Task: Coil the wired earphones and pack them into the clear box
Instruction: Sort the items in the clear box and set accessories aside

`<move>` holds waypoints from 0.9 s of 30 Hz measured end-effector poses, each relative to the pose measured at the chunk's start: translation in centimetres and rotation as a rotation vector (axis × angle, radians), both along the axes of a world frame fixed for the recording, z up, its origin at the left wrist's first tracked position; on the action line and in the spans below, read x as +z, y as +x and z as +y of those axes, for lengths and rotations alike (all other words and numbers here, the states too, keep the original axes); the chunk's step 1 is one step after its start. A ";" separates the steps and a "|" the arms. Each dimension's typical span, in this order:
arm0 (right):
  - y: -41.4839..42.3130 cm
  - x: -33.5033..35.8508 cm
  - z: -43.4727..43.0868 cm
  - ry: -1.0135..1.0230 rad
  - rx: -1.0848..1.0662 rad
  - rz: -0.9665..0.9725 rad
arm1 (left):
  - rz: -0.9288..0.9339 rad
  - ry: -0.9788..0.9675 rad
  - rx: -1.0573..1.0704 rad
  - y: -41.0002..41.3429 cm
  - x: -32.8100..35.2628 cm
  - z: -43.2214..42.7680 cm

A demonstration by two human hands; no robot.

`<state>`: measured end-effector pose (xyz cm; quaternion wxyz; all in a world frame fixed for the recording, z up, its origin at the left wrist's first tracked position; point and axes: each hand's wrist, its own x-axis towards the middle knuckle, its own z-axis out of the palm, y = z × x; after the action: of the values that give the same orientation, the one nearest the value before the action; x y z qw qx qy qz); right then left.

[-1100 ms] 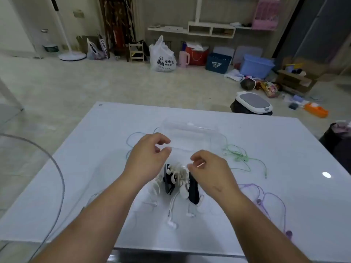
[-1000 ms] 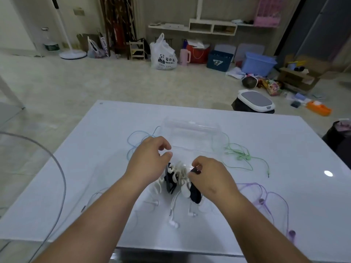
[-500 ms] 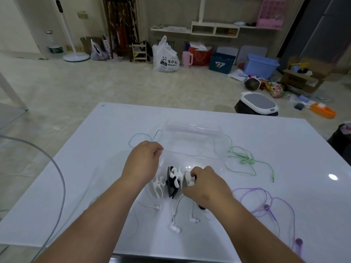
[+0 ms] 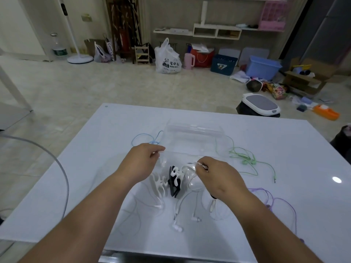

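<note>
The clear box (image 4: pixel 193 138) sits on the table (image 4: pixel 288 149), nearer its far edge. At the box's near rim the left hand (image 4: pixel 140 163) pinches something thin and white, seemingly cable. The right hand (image 4: pixel 215 176) pinches cable of the white earphones (image 4: pixel 177 228), whose 2 buds lie toward the near edge. Black and white winders (image 4: pixel 174 180) stand between the hands. Green earphones (image 4: pixel 245 160) lie right of the box.

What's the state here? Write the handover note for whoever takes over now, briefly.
Left hand and right hand each pinch the cord of the white earphones.
Clear box open at mid-table.
Blue earphones left of it, green earphones right, purple earphones nearer right, all loose.
Done: nothing coiled or packed that shows.
Left: coil and pack all four.
</note>
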<state>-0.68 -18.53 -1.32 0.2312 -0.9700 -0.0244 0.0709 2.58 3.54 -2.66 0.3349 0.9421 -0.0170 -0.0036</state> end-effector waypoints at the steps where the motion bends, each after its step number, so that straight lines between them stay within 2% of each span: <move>1: 0.0 0.3 -0.3 0.042 0.008 0.007 | 0.013 -0.018 -0.005 0.0 0.0 0.1; 8: 0.2 1.6 -1.0 0.287 -0.018 -0.020 | 0.098 -0.266 0.038 0.1 0.0 -0.1; 14: 0.4 2.8 -1.2 0.481 -0.067 -0.083 | 0.090 -0.198 0.028 0.0 0.3 -0.2; 18: 0.6 2.9 -1.4 0.683 -0.154 -0.061 | 0.082 -0.192 0.030 0.0 0.4 -0.3; 24: 0.8 2.5 -1.1 0.671 -0.189 -0.142 | 0.081 -0.164 0.023 -0.1 0.4 -0.3; 27: 1.1 3.0 -1.4 0.773 -0.272 -0.256 | 0.082 -0.155 0.021 -0.1 0.4 -0.4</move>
<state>0.47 -19.91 1.66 0.5801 -0.8074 0.0503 -0.0954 2.52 3.18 -2.28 0.4075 0.9124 0.0062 -0.0372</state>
